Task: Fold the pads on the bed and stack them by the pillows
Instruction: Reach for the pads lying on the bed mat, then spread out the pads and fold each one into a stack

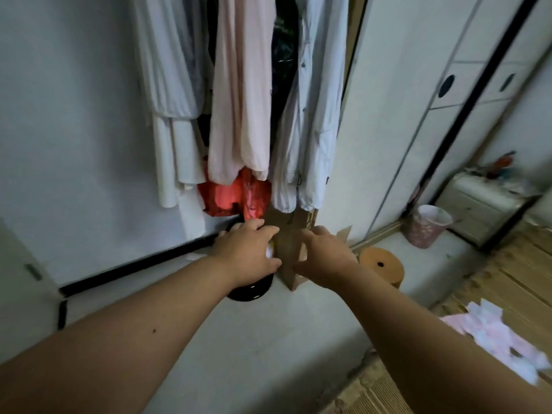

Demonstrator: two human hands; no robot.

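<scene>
Both my arms reach forward to a brown paper bag (287,249) standing on the pale floor under hanging clothes. My left hand (248,252) curls round the bag's left edge, with something small and white showing between thumb and fingers. My right hand (324,258) grips the bag's right side, thumb in front and fingers behind. A pink and white patterned pad (504,339) lies crumpled on a woven mat (507,282) at the lower right, away from both hands. No pillows are in view.
Pale and pink garments (239,100) hang above the bag, with a red item (233,195) below them. A black round object (251,291) sits under my left wrist. An orange cylinder (380,265), a pink bin (427,225), a white cabinet (478,204) and wardrobe doors (418,85) stand to the right.
</scene>
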